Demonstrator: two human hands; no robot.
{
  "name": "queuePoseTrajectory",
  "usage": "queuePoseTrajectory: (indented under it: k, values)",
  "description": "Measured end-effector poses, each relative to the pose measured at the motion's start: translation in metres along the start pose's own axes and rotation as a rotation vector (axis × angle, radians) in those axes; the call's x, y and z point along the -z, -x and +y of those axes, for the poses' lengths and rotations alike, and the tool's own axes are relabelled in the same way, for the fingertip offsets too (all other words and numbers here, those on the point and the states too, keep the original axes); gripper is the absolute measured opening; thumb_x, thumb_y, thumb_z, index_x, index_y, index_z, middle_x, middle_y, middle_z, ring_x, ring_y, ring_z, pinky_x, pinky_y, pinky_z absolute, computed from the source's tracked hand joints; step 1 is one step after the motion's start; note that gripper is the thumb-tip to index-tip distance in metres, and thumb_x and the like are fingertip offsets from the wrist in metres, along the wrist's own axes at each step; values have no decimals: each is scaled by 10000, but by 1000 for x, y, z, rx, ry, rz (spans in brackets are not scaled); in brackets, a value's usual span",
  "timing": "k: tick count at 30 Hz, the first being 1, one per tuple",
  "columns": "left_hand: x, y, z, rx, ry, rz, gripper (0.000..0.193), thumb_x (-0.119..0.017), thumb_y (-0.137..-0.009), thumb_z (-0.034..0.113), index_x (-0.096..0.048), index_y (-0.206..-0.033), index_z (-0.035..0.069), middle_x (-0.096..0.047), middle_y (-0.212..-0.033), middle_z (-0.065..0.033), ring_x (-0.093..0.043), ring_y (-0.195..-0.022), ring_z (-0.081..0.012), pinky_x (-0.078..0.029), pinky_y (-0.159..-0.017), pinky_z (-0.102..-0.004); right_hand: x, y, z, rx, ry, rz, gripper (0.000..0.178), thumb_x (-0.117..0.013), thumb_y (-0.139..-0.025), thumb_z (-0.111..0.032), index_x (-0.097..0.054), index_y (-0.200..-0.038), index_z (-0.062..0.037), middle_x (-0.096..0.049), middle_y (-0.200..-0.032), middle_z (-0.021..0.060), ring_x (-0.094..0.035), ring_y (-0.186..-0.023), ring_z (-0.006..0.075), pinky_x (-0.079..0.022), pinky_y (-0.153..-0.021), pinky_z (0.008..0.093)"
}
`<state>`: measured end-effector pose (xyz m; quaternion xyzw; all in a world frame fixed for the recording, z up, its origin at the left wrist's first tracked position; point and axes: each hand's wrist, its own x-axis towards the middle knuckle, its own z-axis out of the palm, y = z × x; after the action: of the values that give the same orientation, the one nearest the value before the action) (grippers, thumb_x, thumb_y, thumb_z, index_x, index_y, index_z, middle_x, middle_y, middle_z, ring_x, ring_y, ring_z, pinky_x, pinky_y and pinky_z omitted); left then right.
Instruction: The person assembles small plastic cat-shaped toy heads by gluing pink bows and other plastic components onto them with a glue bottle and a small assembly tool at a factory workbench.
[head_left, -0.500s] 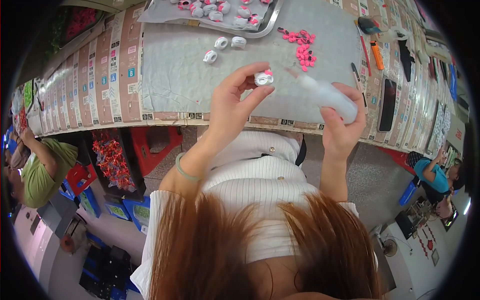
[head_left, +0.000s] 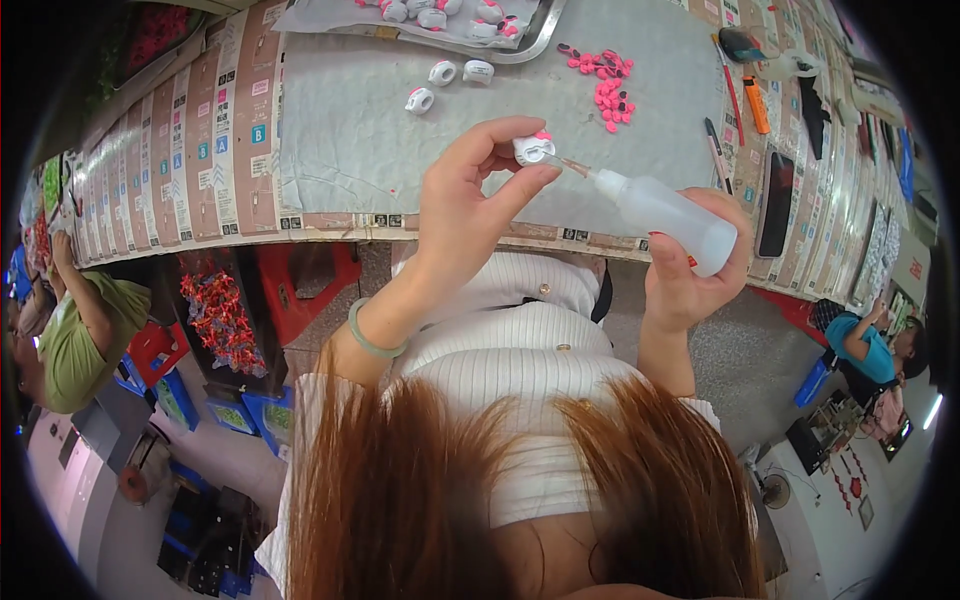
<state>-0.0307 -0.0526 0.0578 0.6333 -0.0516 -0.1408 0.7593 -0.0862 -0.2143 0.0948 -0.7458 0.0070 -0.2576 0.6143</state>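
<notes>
Between its thumb and fingertips, my left hand (head_left: 478,190) pinches a small white toy figure (head_left: 533,149) with pink on top. My right hand (head_left: 698,262) is wrapped round a squeeze bottle (head_left: 660,213), translucent white with a long thin nozzle tip. The bottle lies tilted, its tip pointing left and reaching the face of the white figure; whether they touch I cannot tell. Beyond my left hand, three similar white pieces (head_left: 420,100) rest on the grey sheet (head_left: 350,150). Small pink and dark pieces (head_left: 612,100) lie scattered beyond the bottle.
A metal tray (head_left: 545,35) at the far side holds several white and pink figures. On the right are a phone (head_left: 775,205), a pen (head_left: 717,150), an orange cutter (head_left: 756,105) and a red stick (head_left: 729,90). People sit at left (head_left: 100,330) and right (head_left: 868,345).
The bottle has tilted and its nozzle has come to the white figure. My right hand has shifted slightly right and toward me. The figure has turned a little in my left fingers.
</notes>
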Motion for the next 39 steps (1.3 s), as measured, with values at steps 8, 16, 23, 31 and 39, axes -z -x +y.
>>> queuePoseTrajectory:
  k: [8, 16, 23, 31, 39]
  values:
    - [0, 1, -2, 11, -19, -8, 304, -638, -729, 27, -538, -1014, -7, -572, -894, -61, -561, -777, -103, -457, -697, -226, -3, 0, 2, 8, 8, -6, 404, -753, -604, -63, -516, -923, 5, -528, -856, 83, -525, -748, 147, -429, -648, 236]
    - [1, 2, 2, 4, -90, -46, 319, -594, -741, -50, -512, -1048, -30, -562, -939, -60, -545, -838, -103, -443, -758, -223, -3, 0, 3, 22, 11, -49, 402, -752, -605, -65, -516, -922, 5, -529, -855, 87, -534, -752, 152, -436, -642, 244]
    - [2, 1, -7, -61, -109, 13, 297, -641, -716, 25, -549, -999, 10, -565, -857, -50, -552, -741, -102, -452, -674, -220, 0, -1, 1, 16, 47, -82, 402, -756, -597, -61, -517, -913, 9, -528, -846, 86, -537, -745, 156, -438, -635, 245]
    - [2, 2, -1, 44, 31, -25, 297, -623, -733, 9, -533, -1016, -11, -562, -905, -54, -552, -799, -102, -449, -728, -223, 0, -1, 1, 21, 57, -37, 375, -747, -605, -56, -524, -899, 8, -528, -846, 85, -533, -738, 151, -434, -635, 238]
    - [2, 2, 3, 151, 195, -65, 300, -609, -747, 1, -517, -1032, -24, -558, -921, -48, -543, -839, -102, -438, -761, -226, 0, -1, 2, 41, 64, -17, 382, -752, -605, -66, -523, -902, 6, -529, -844, 80, -528, -735, 143, -430, -635, 233]
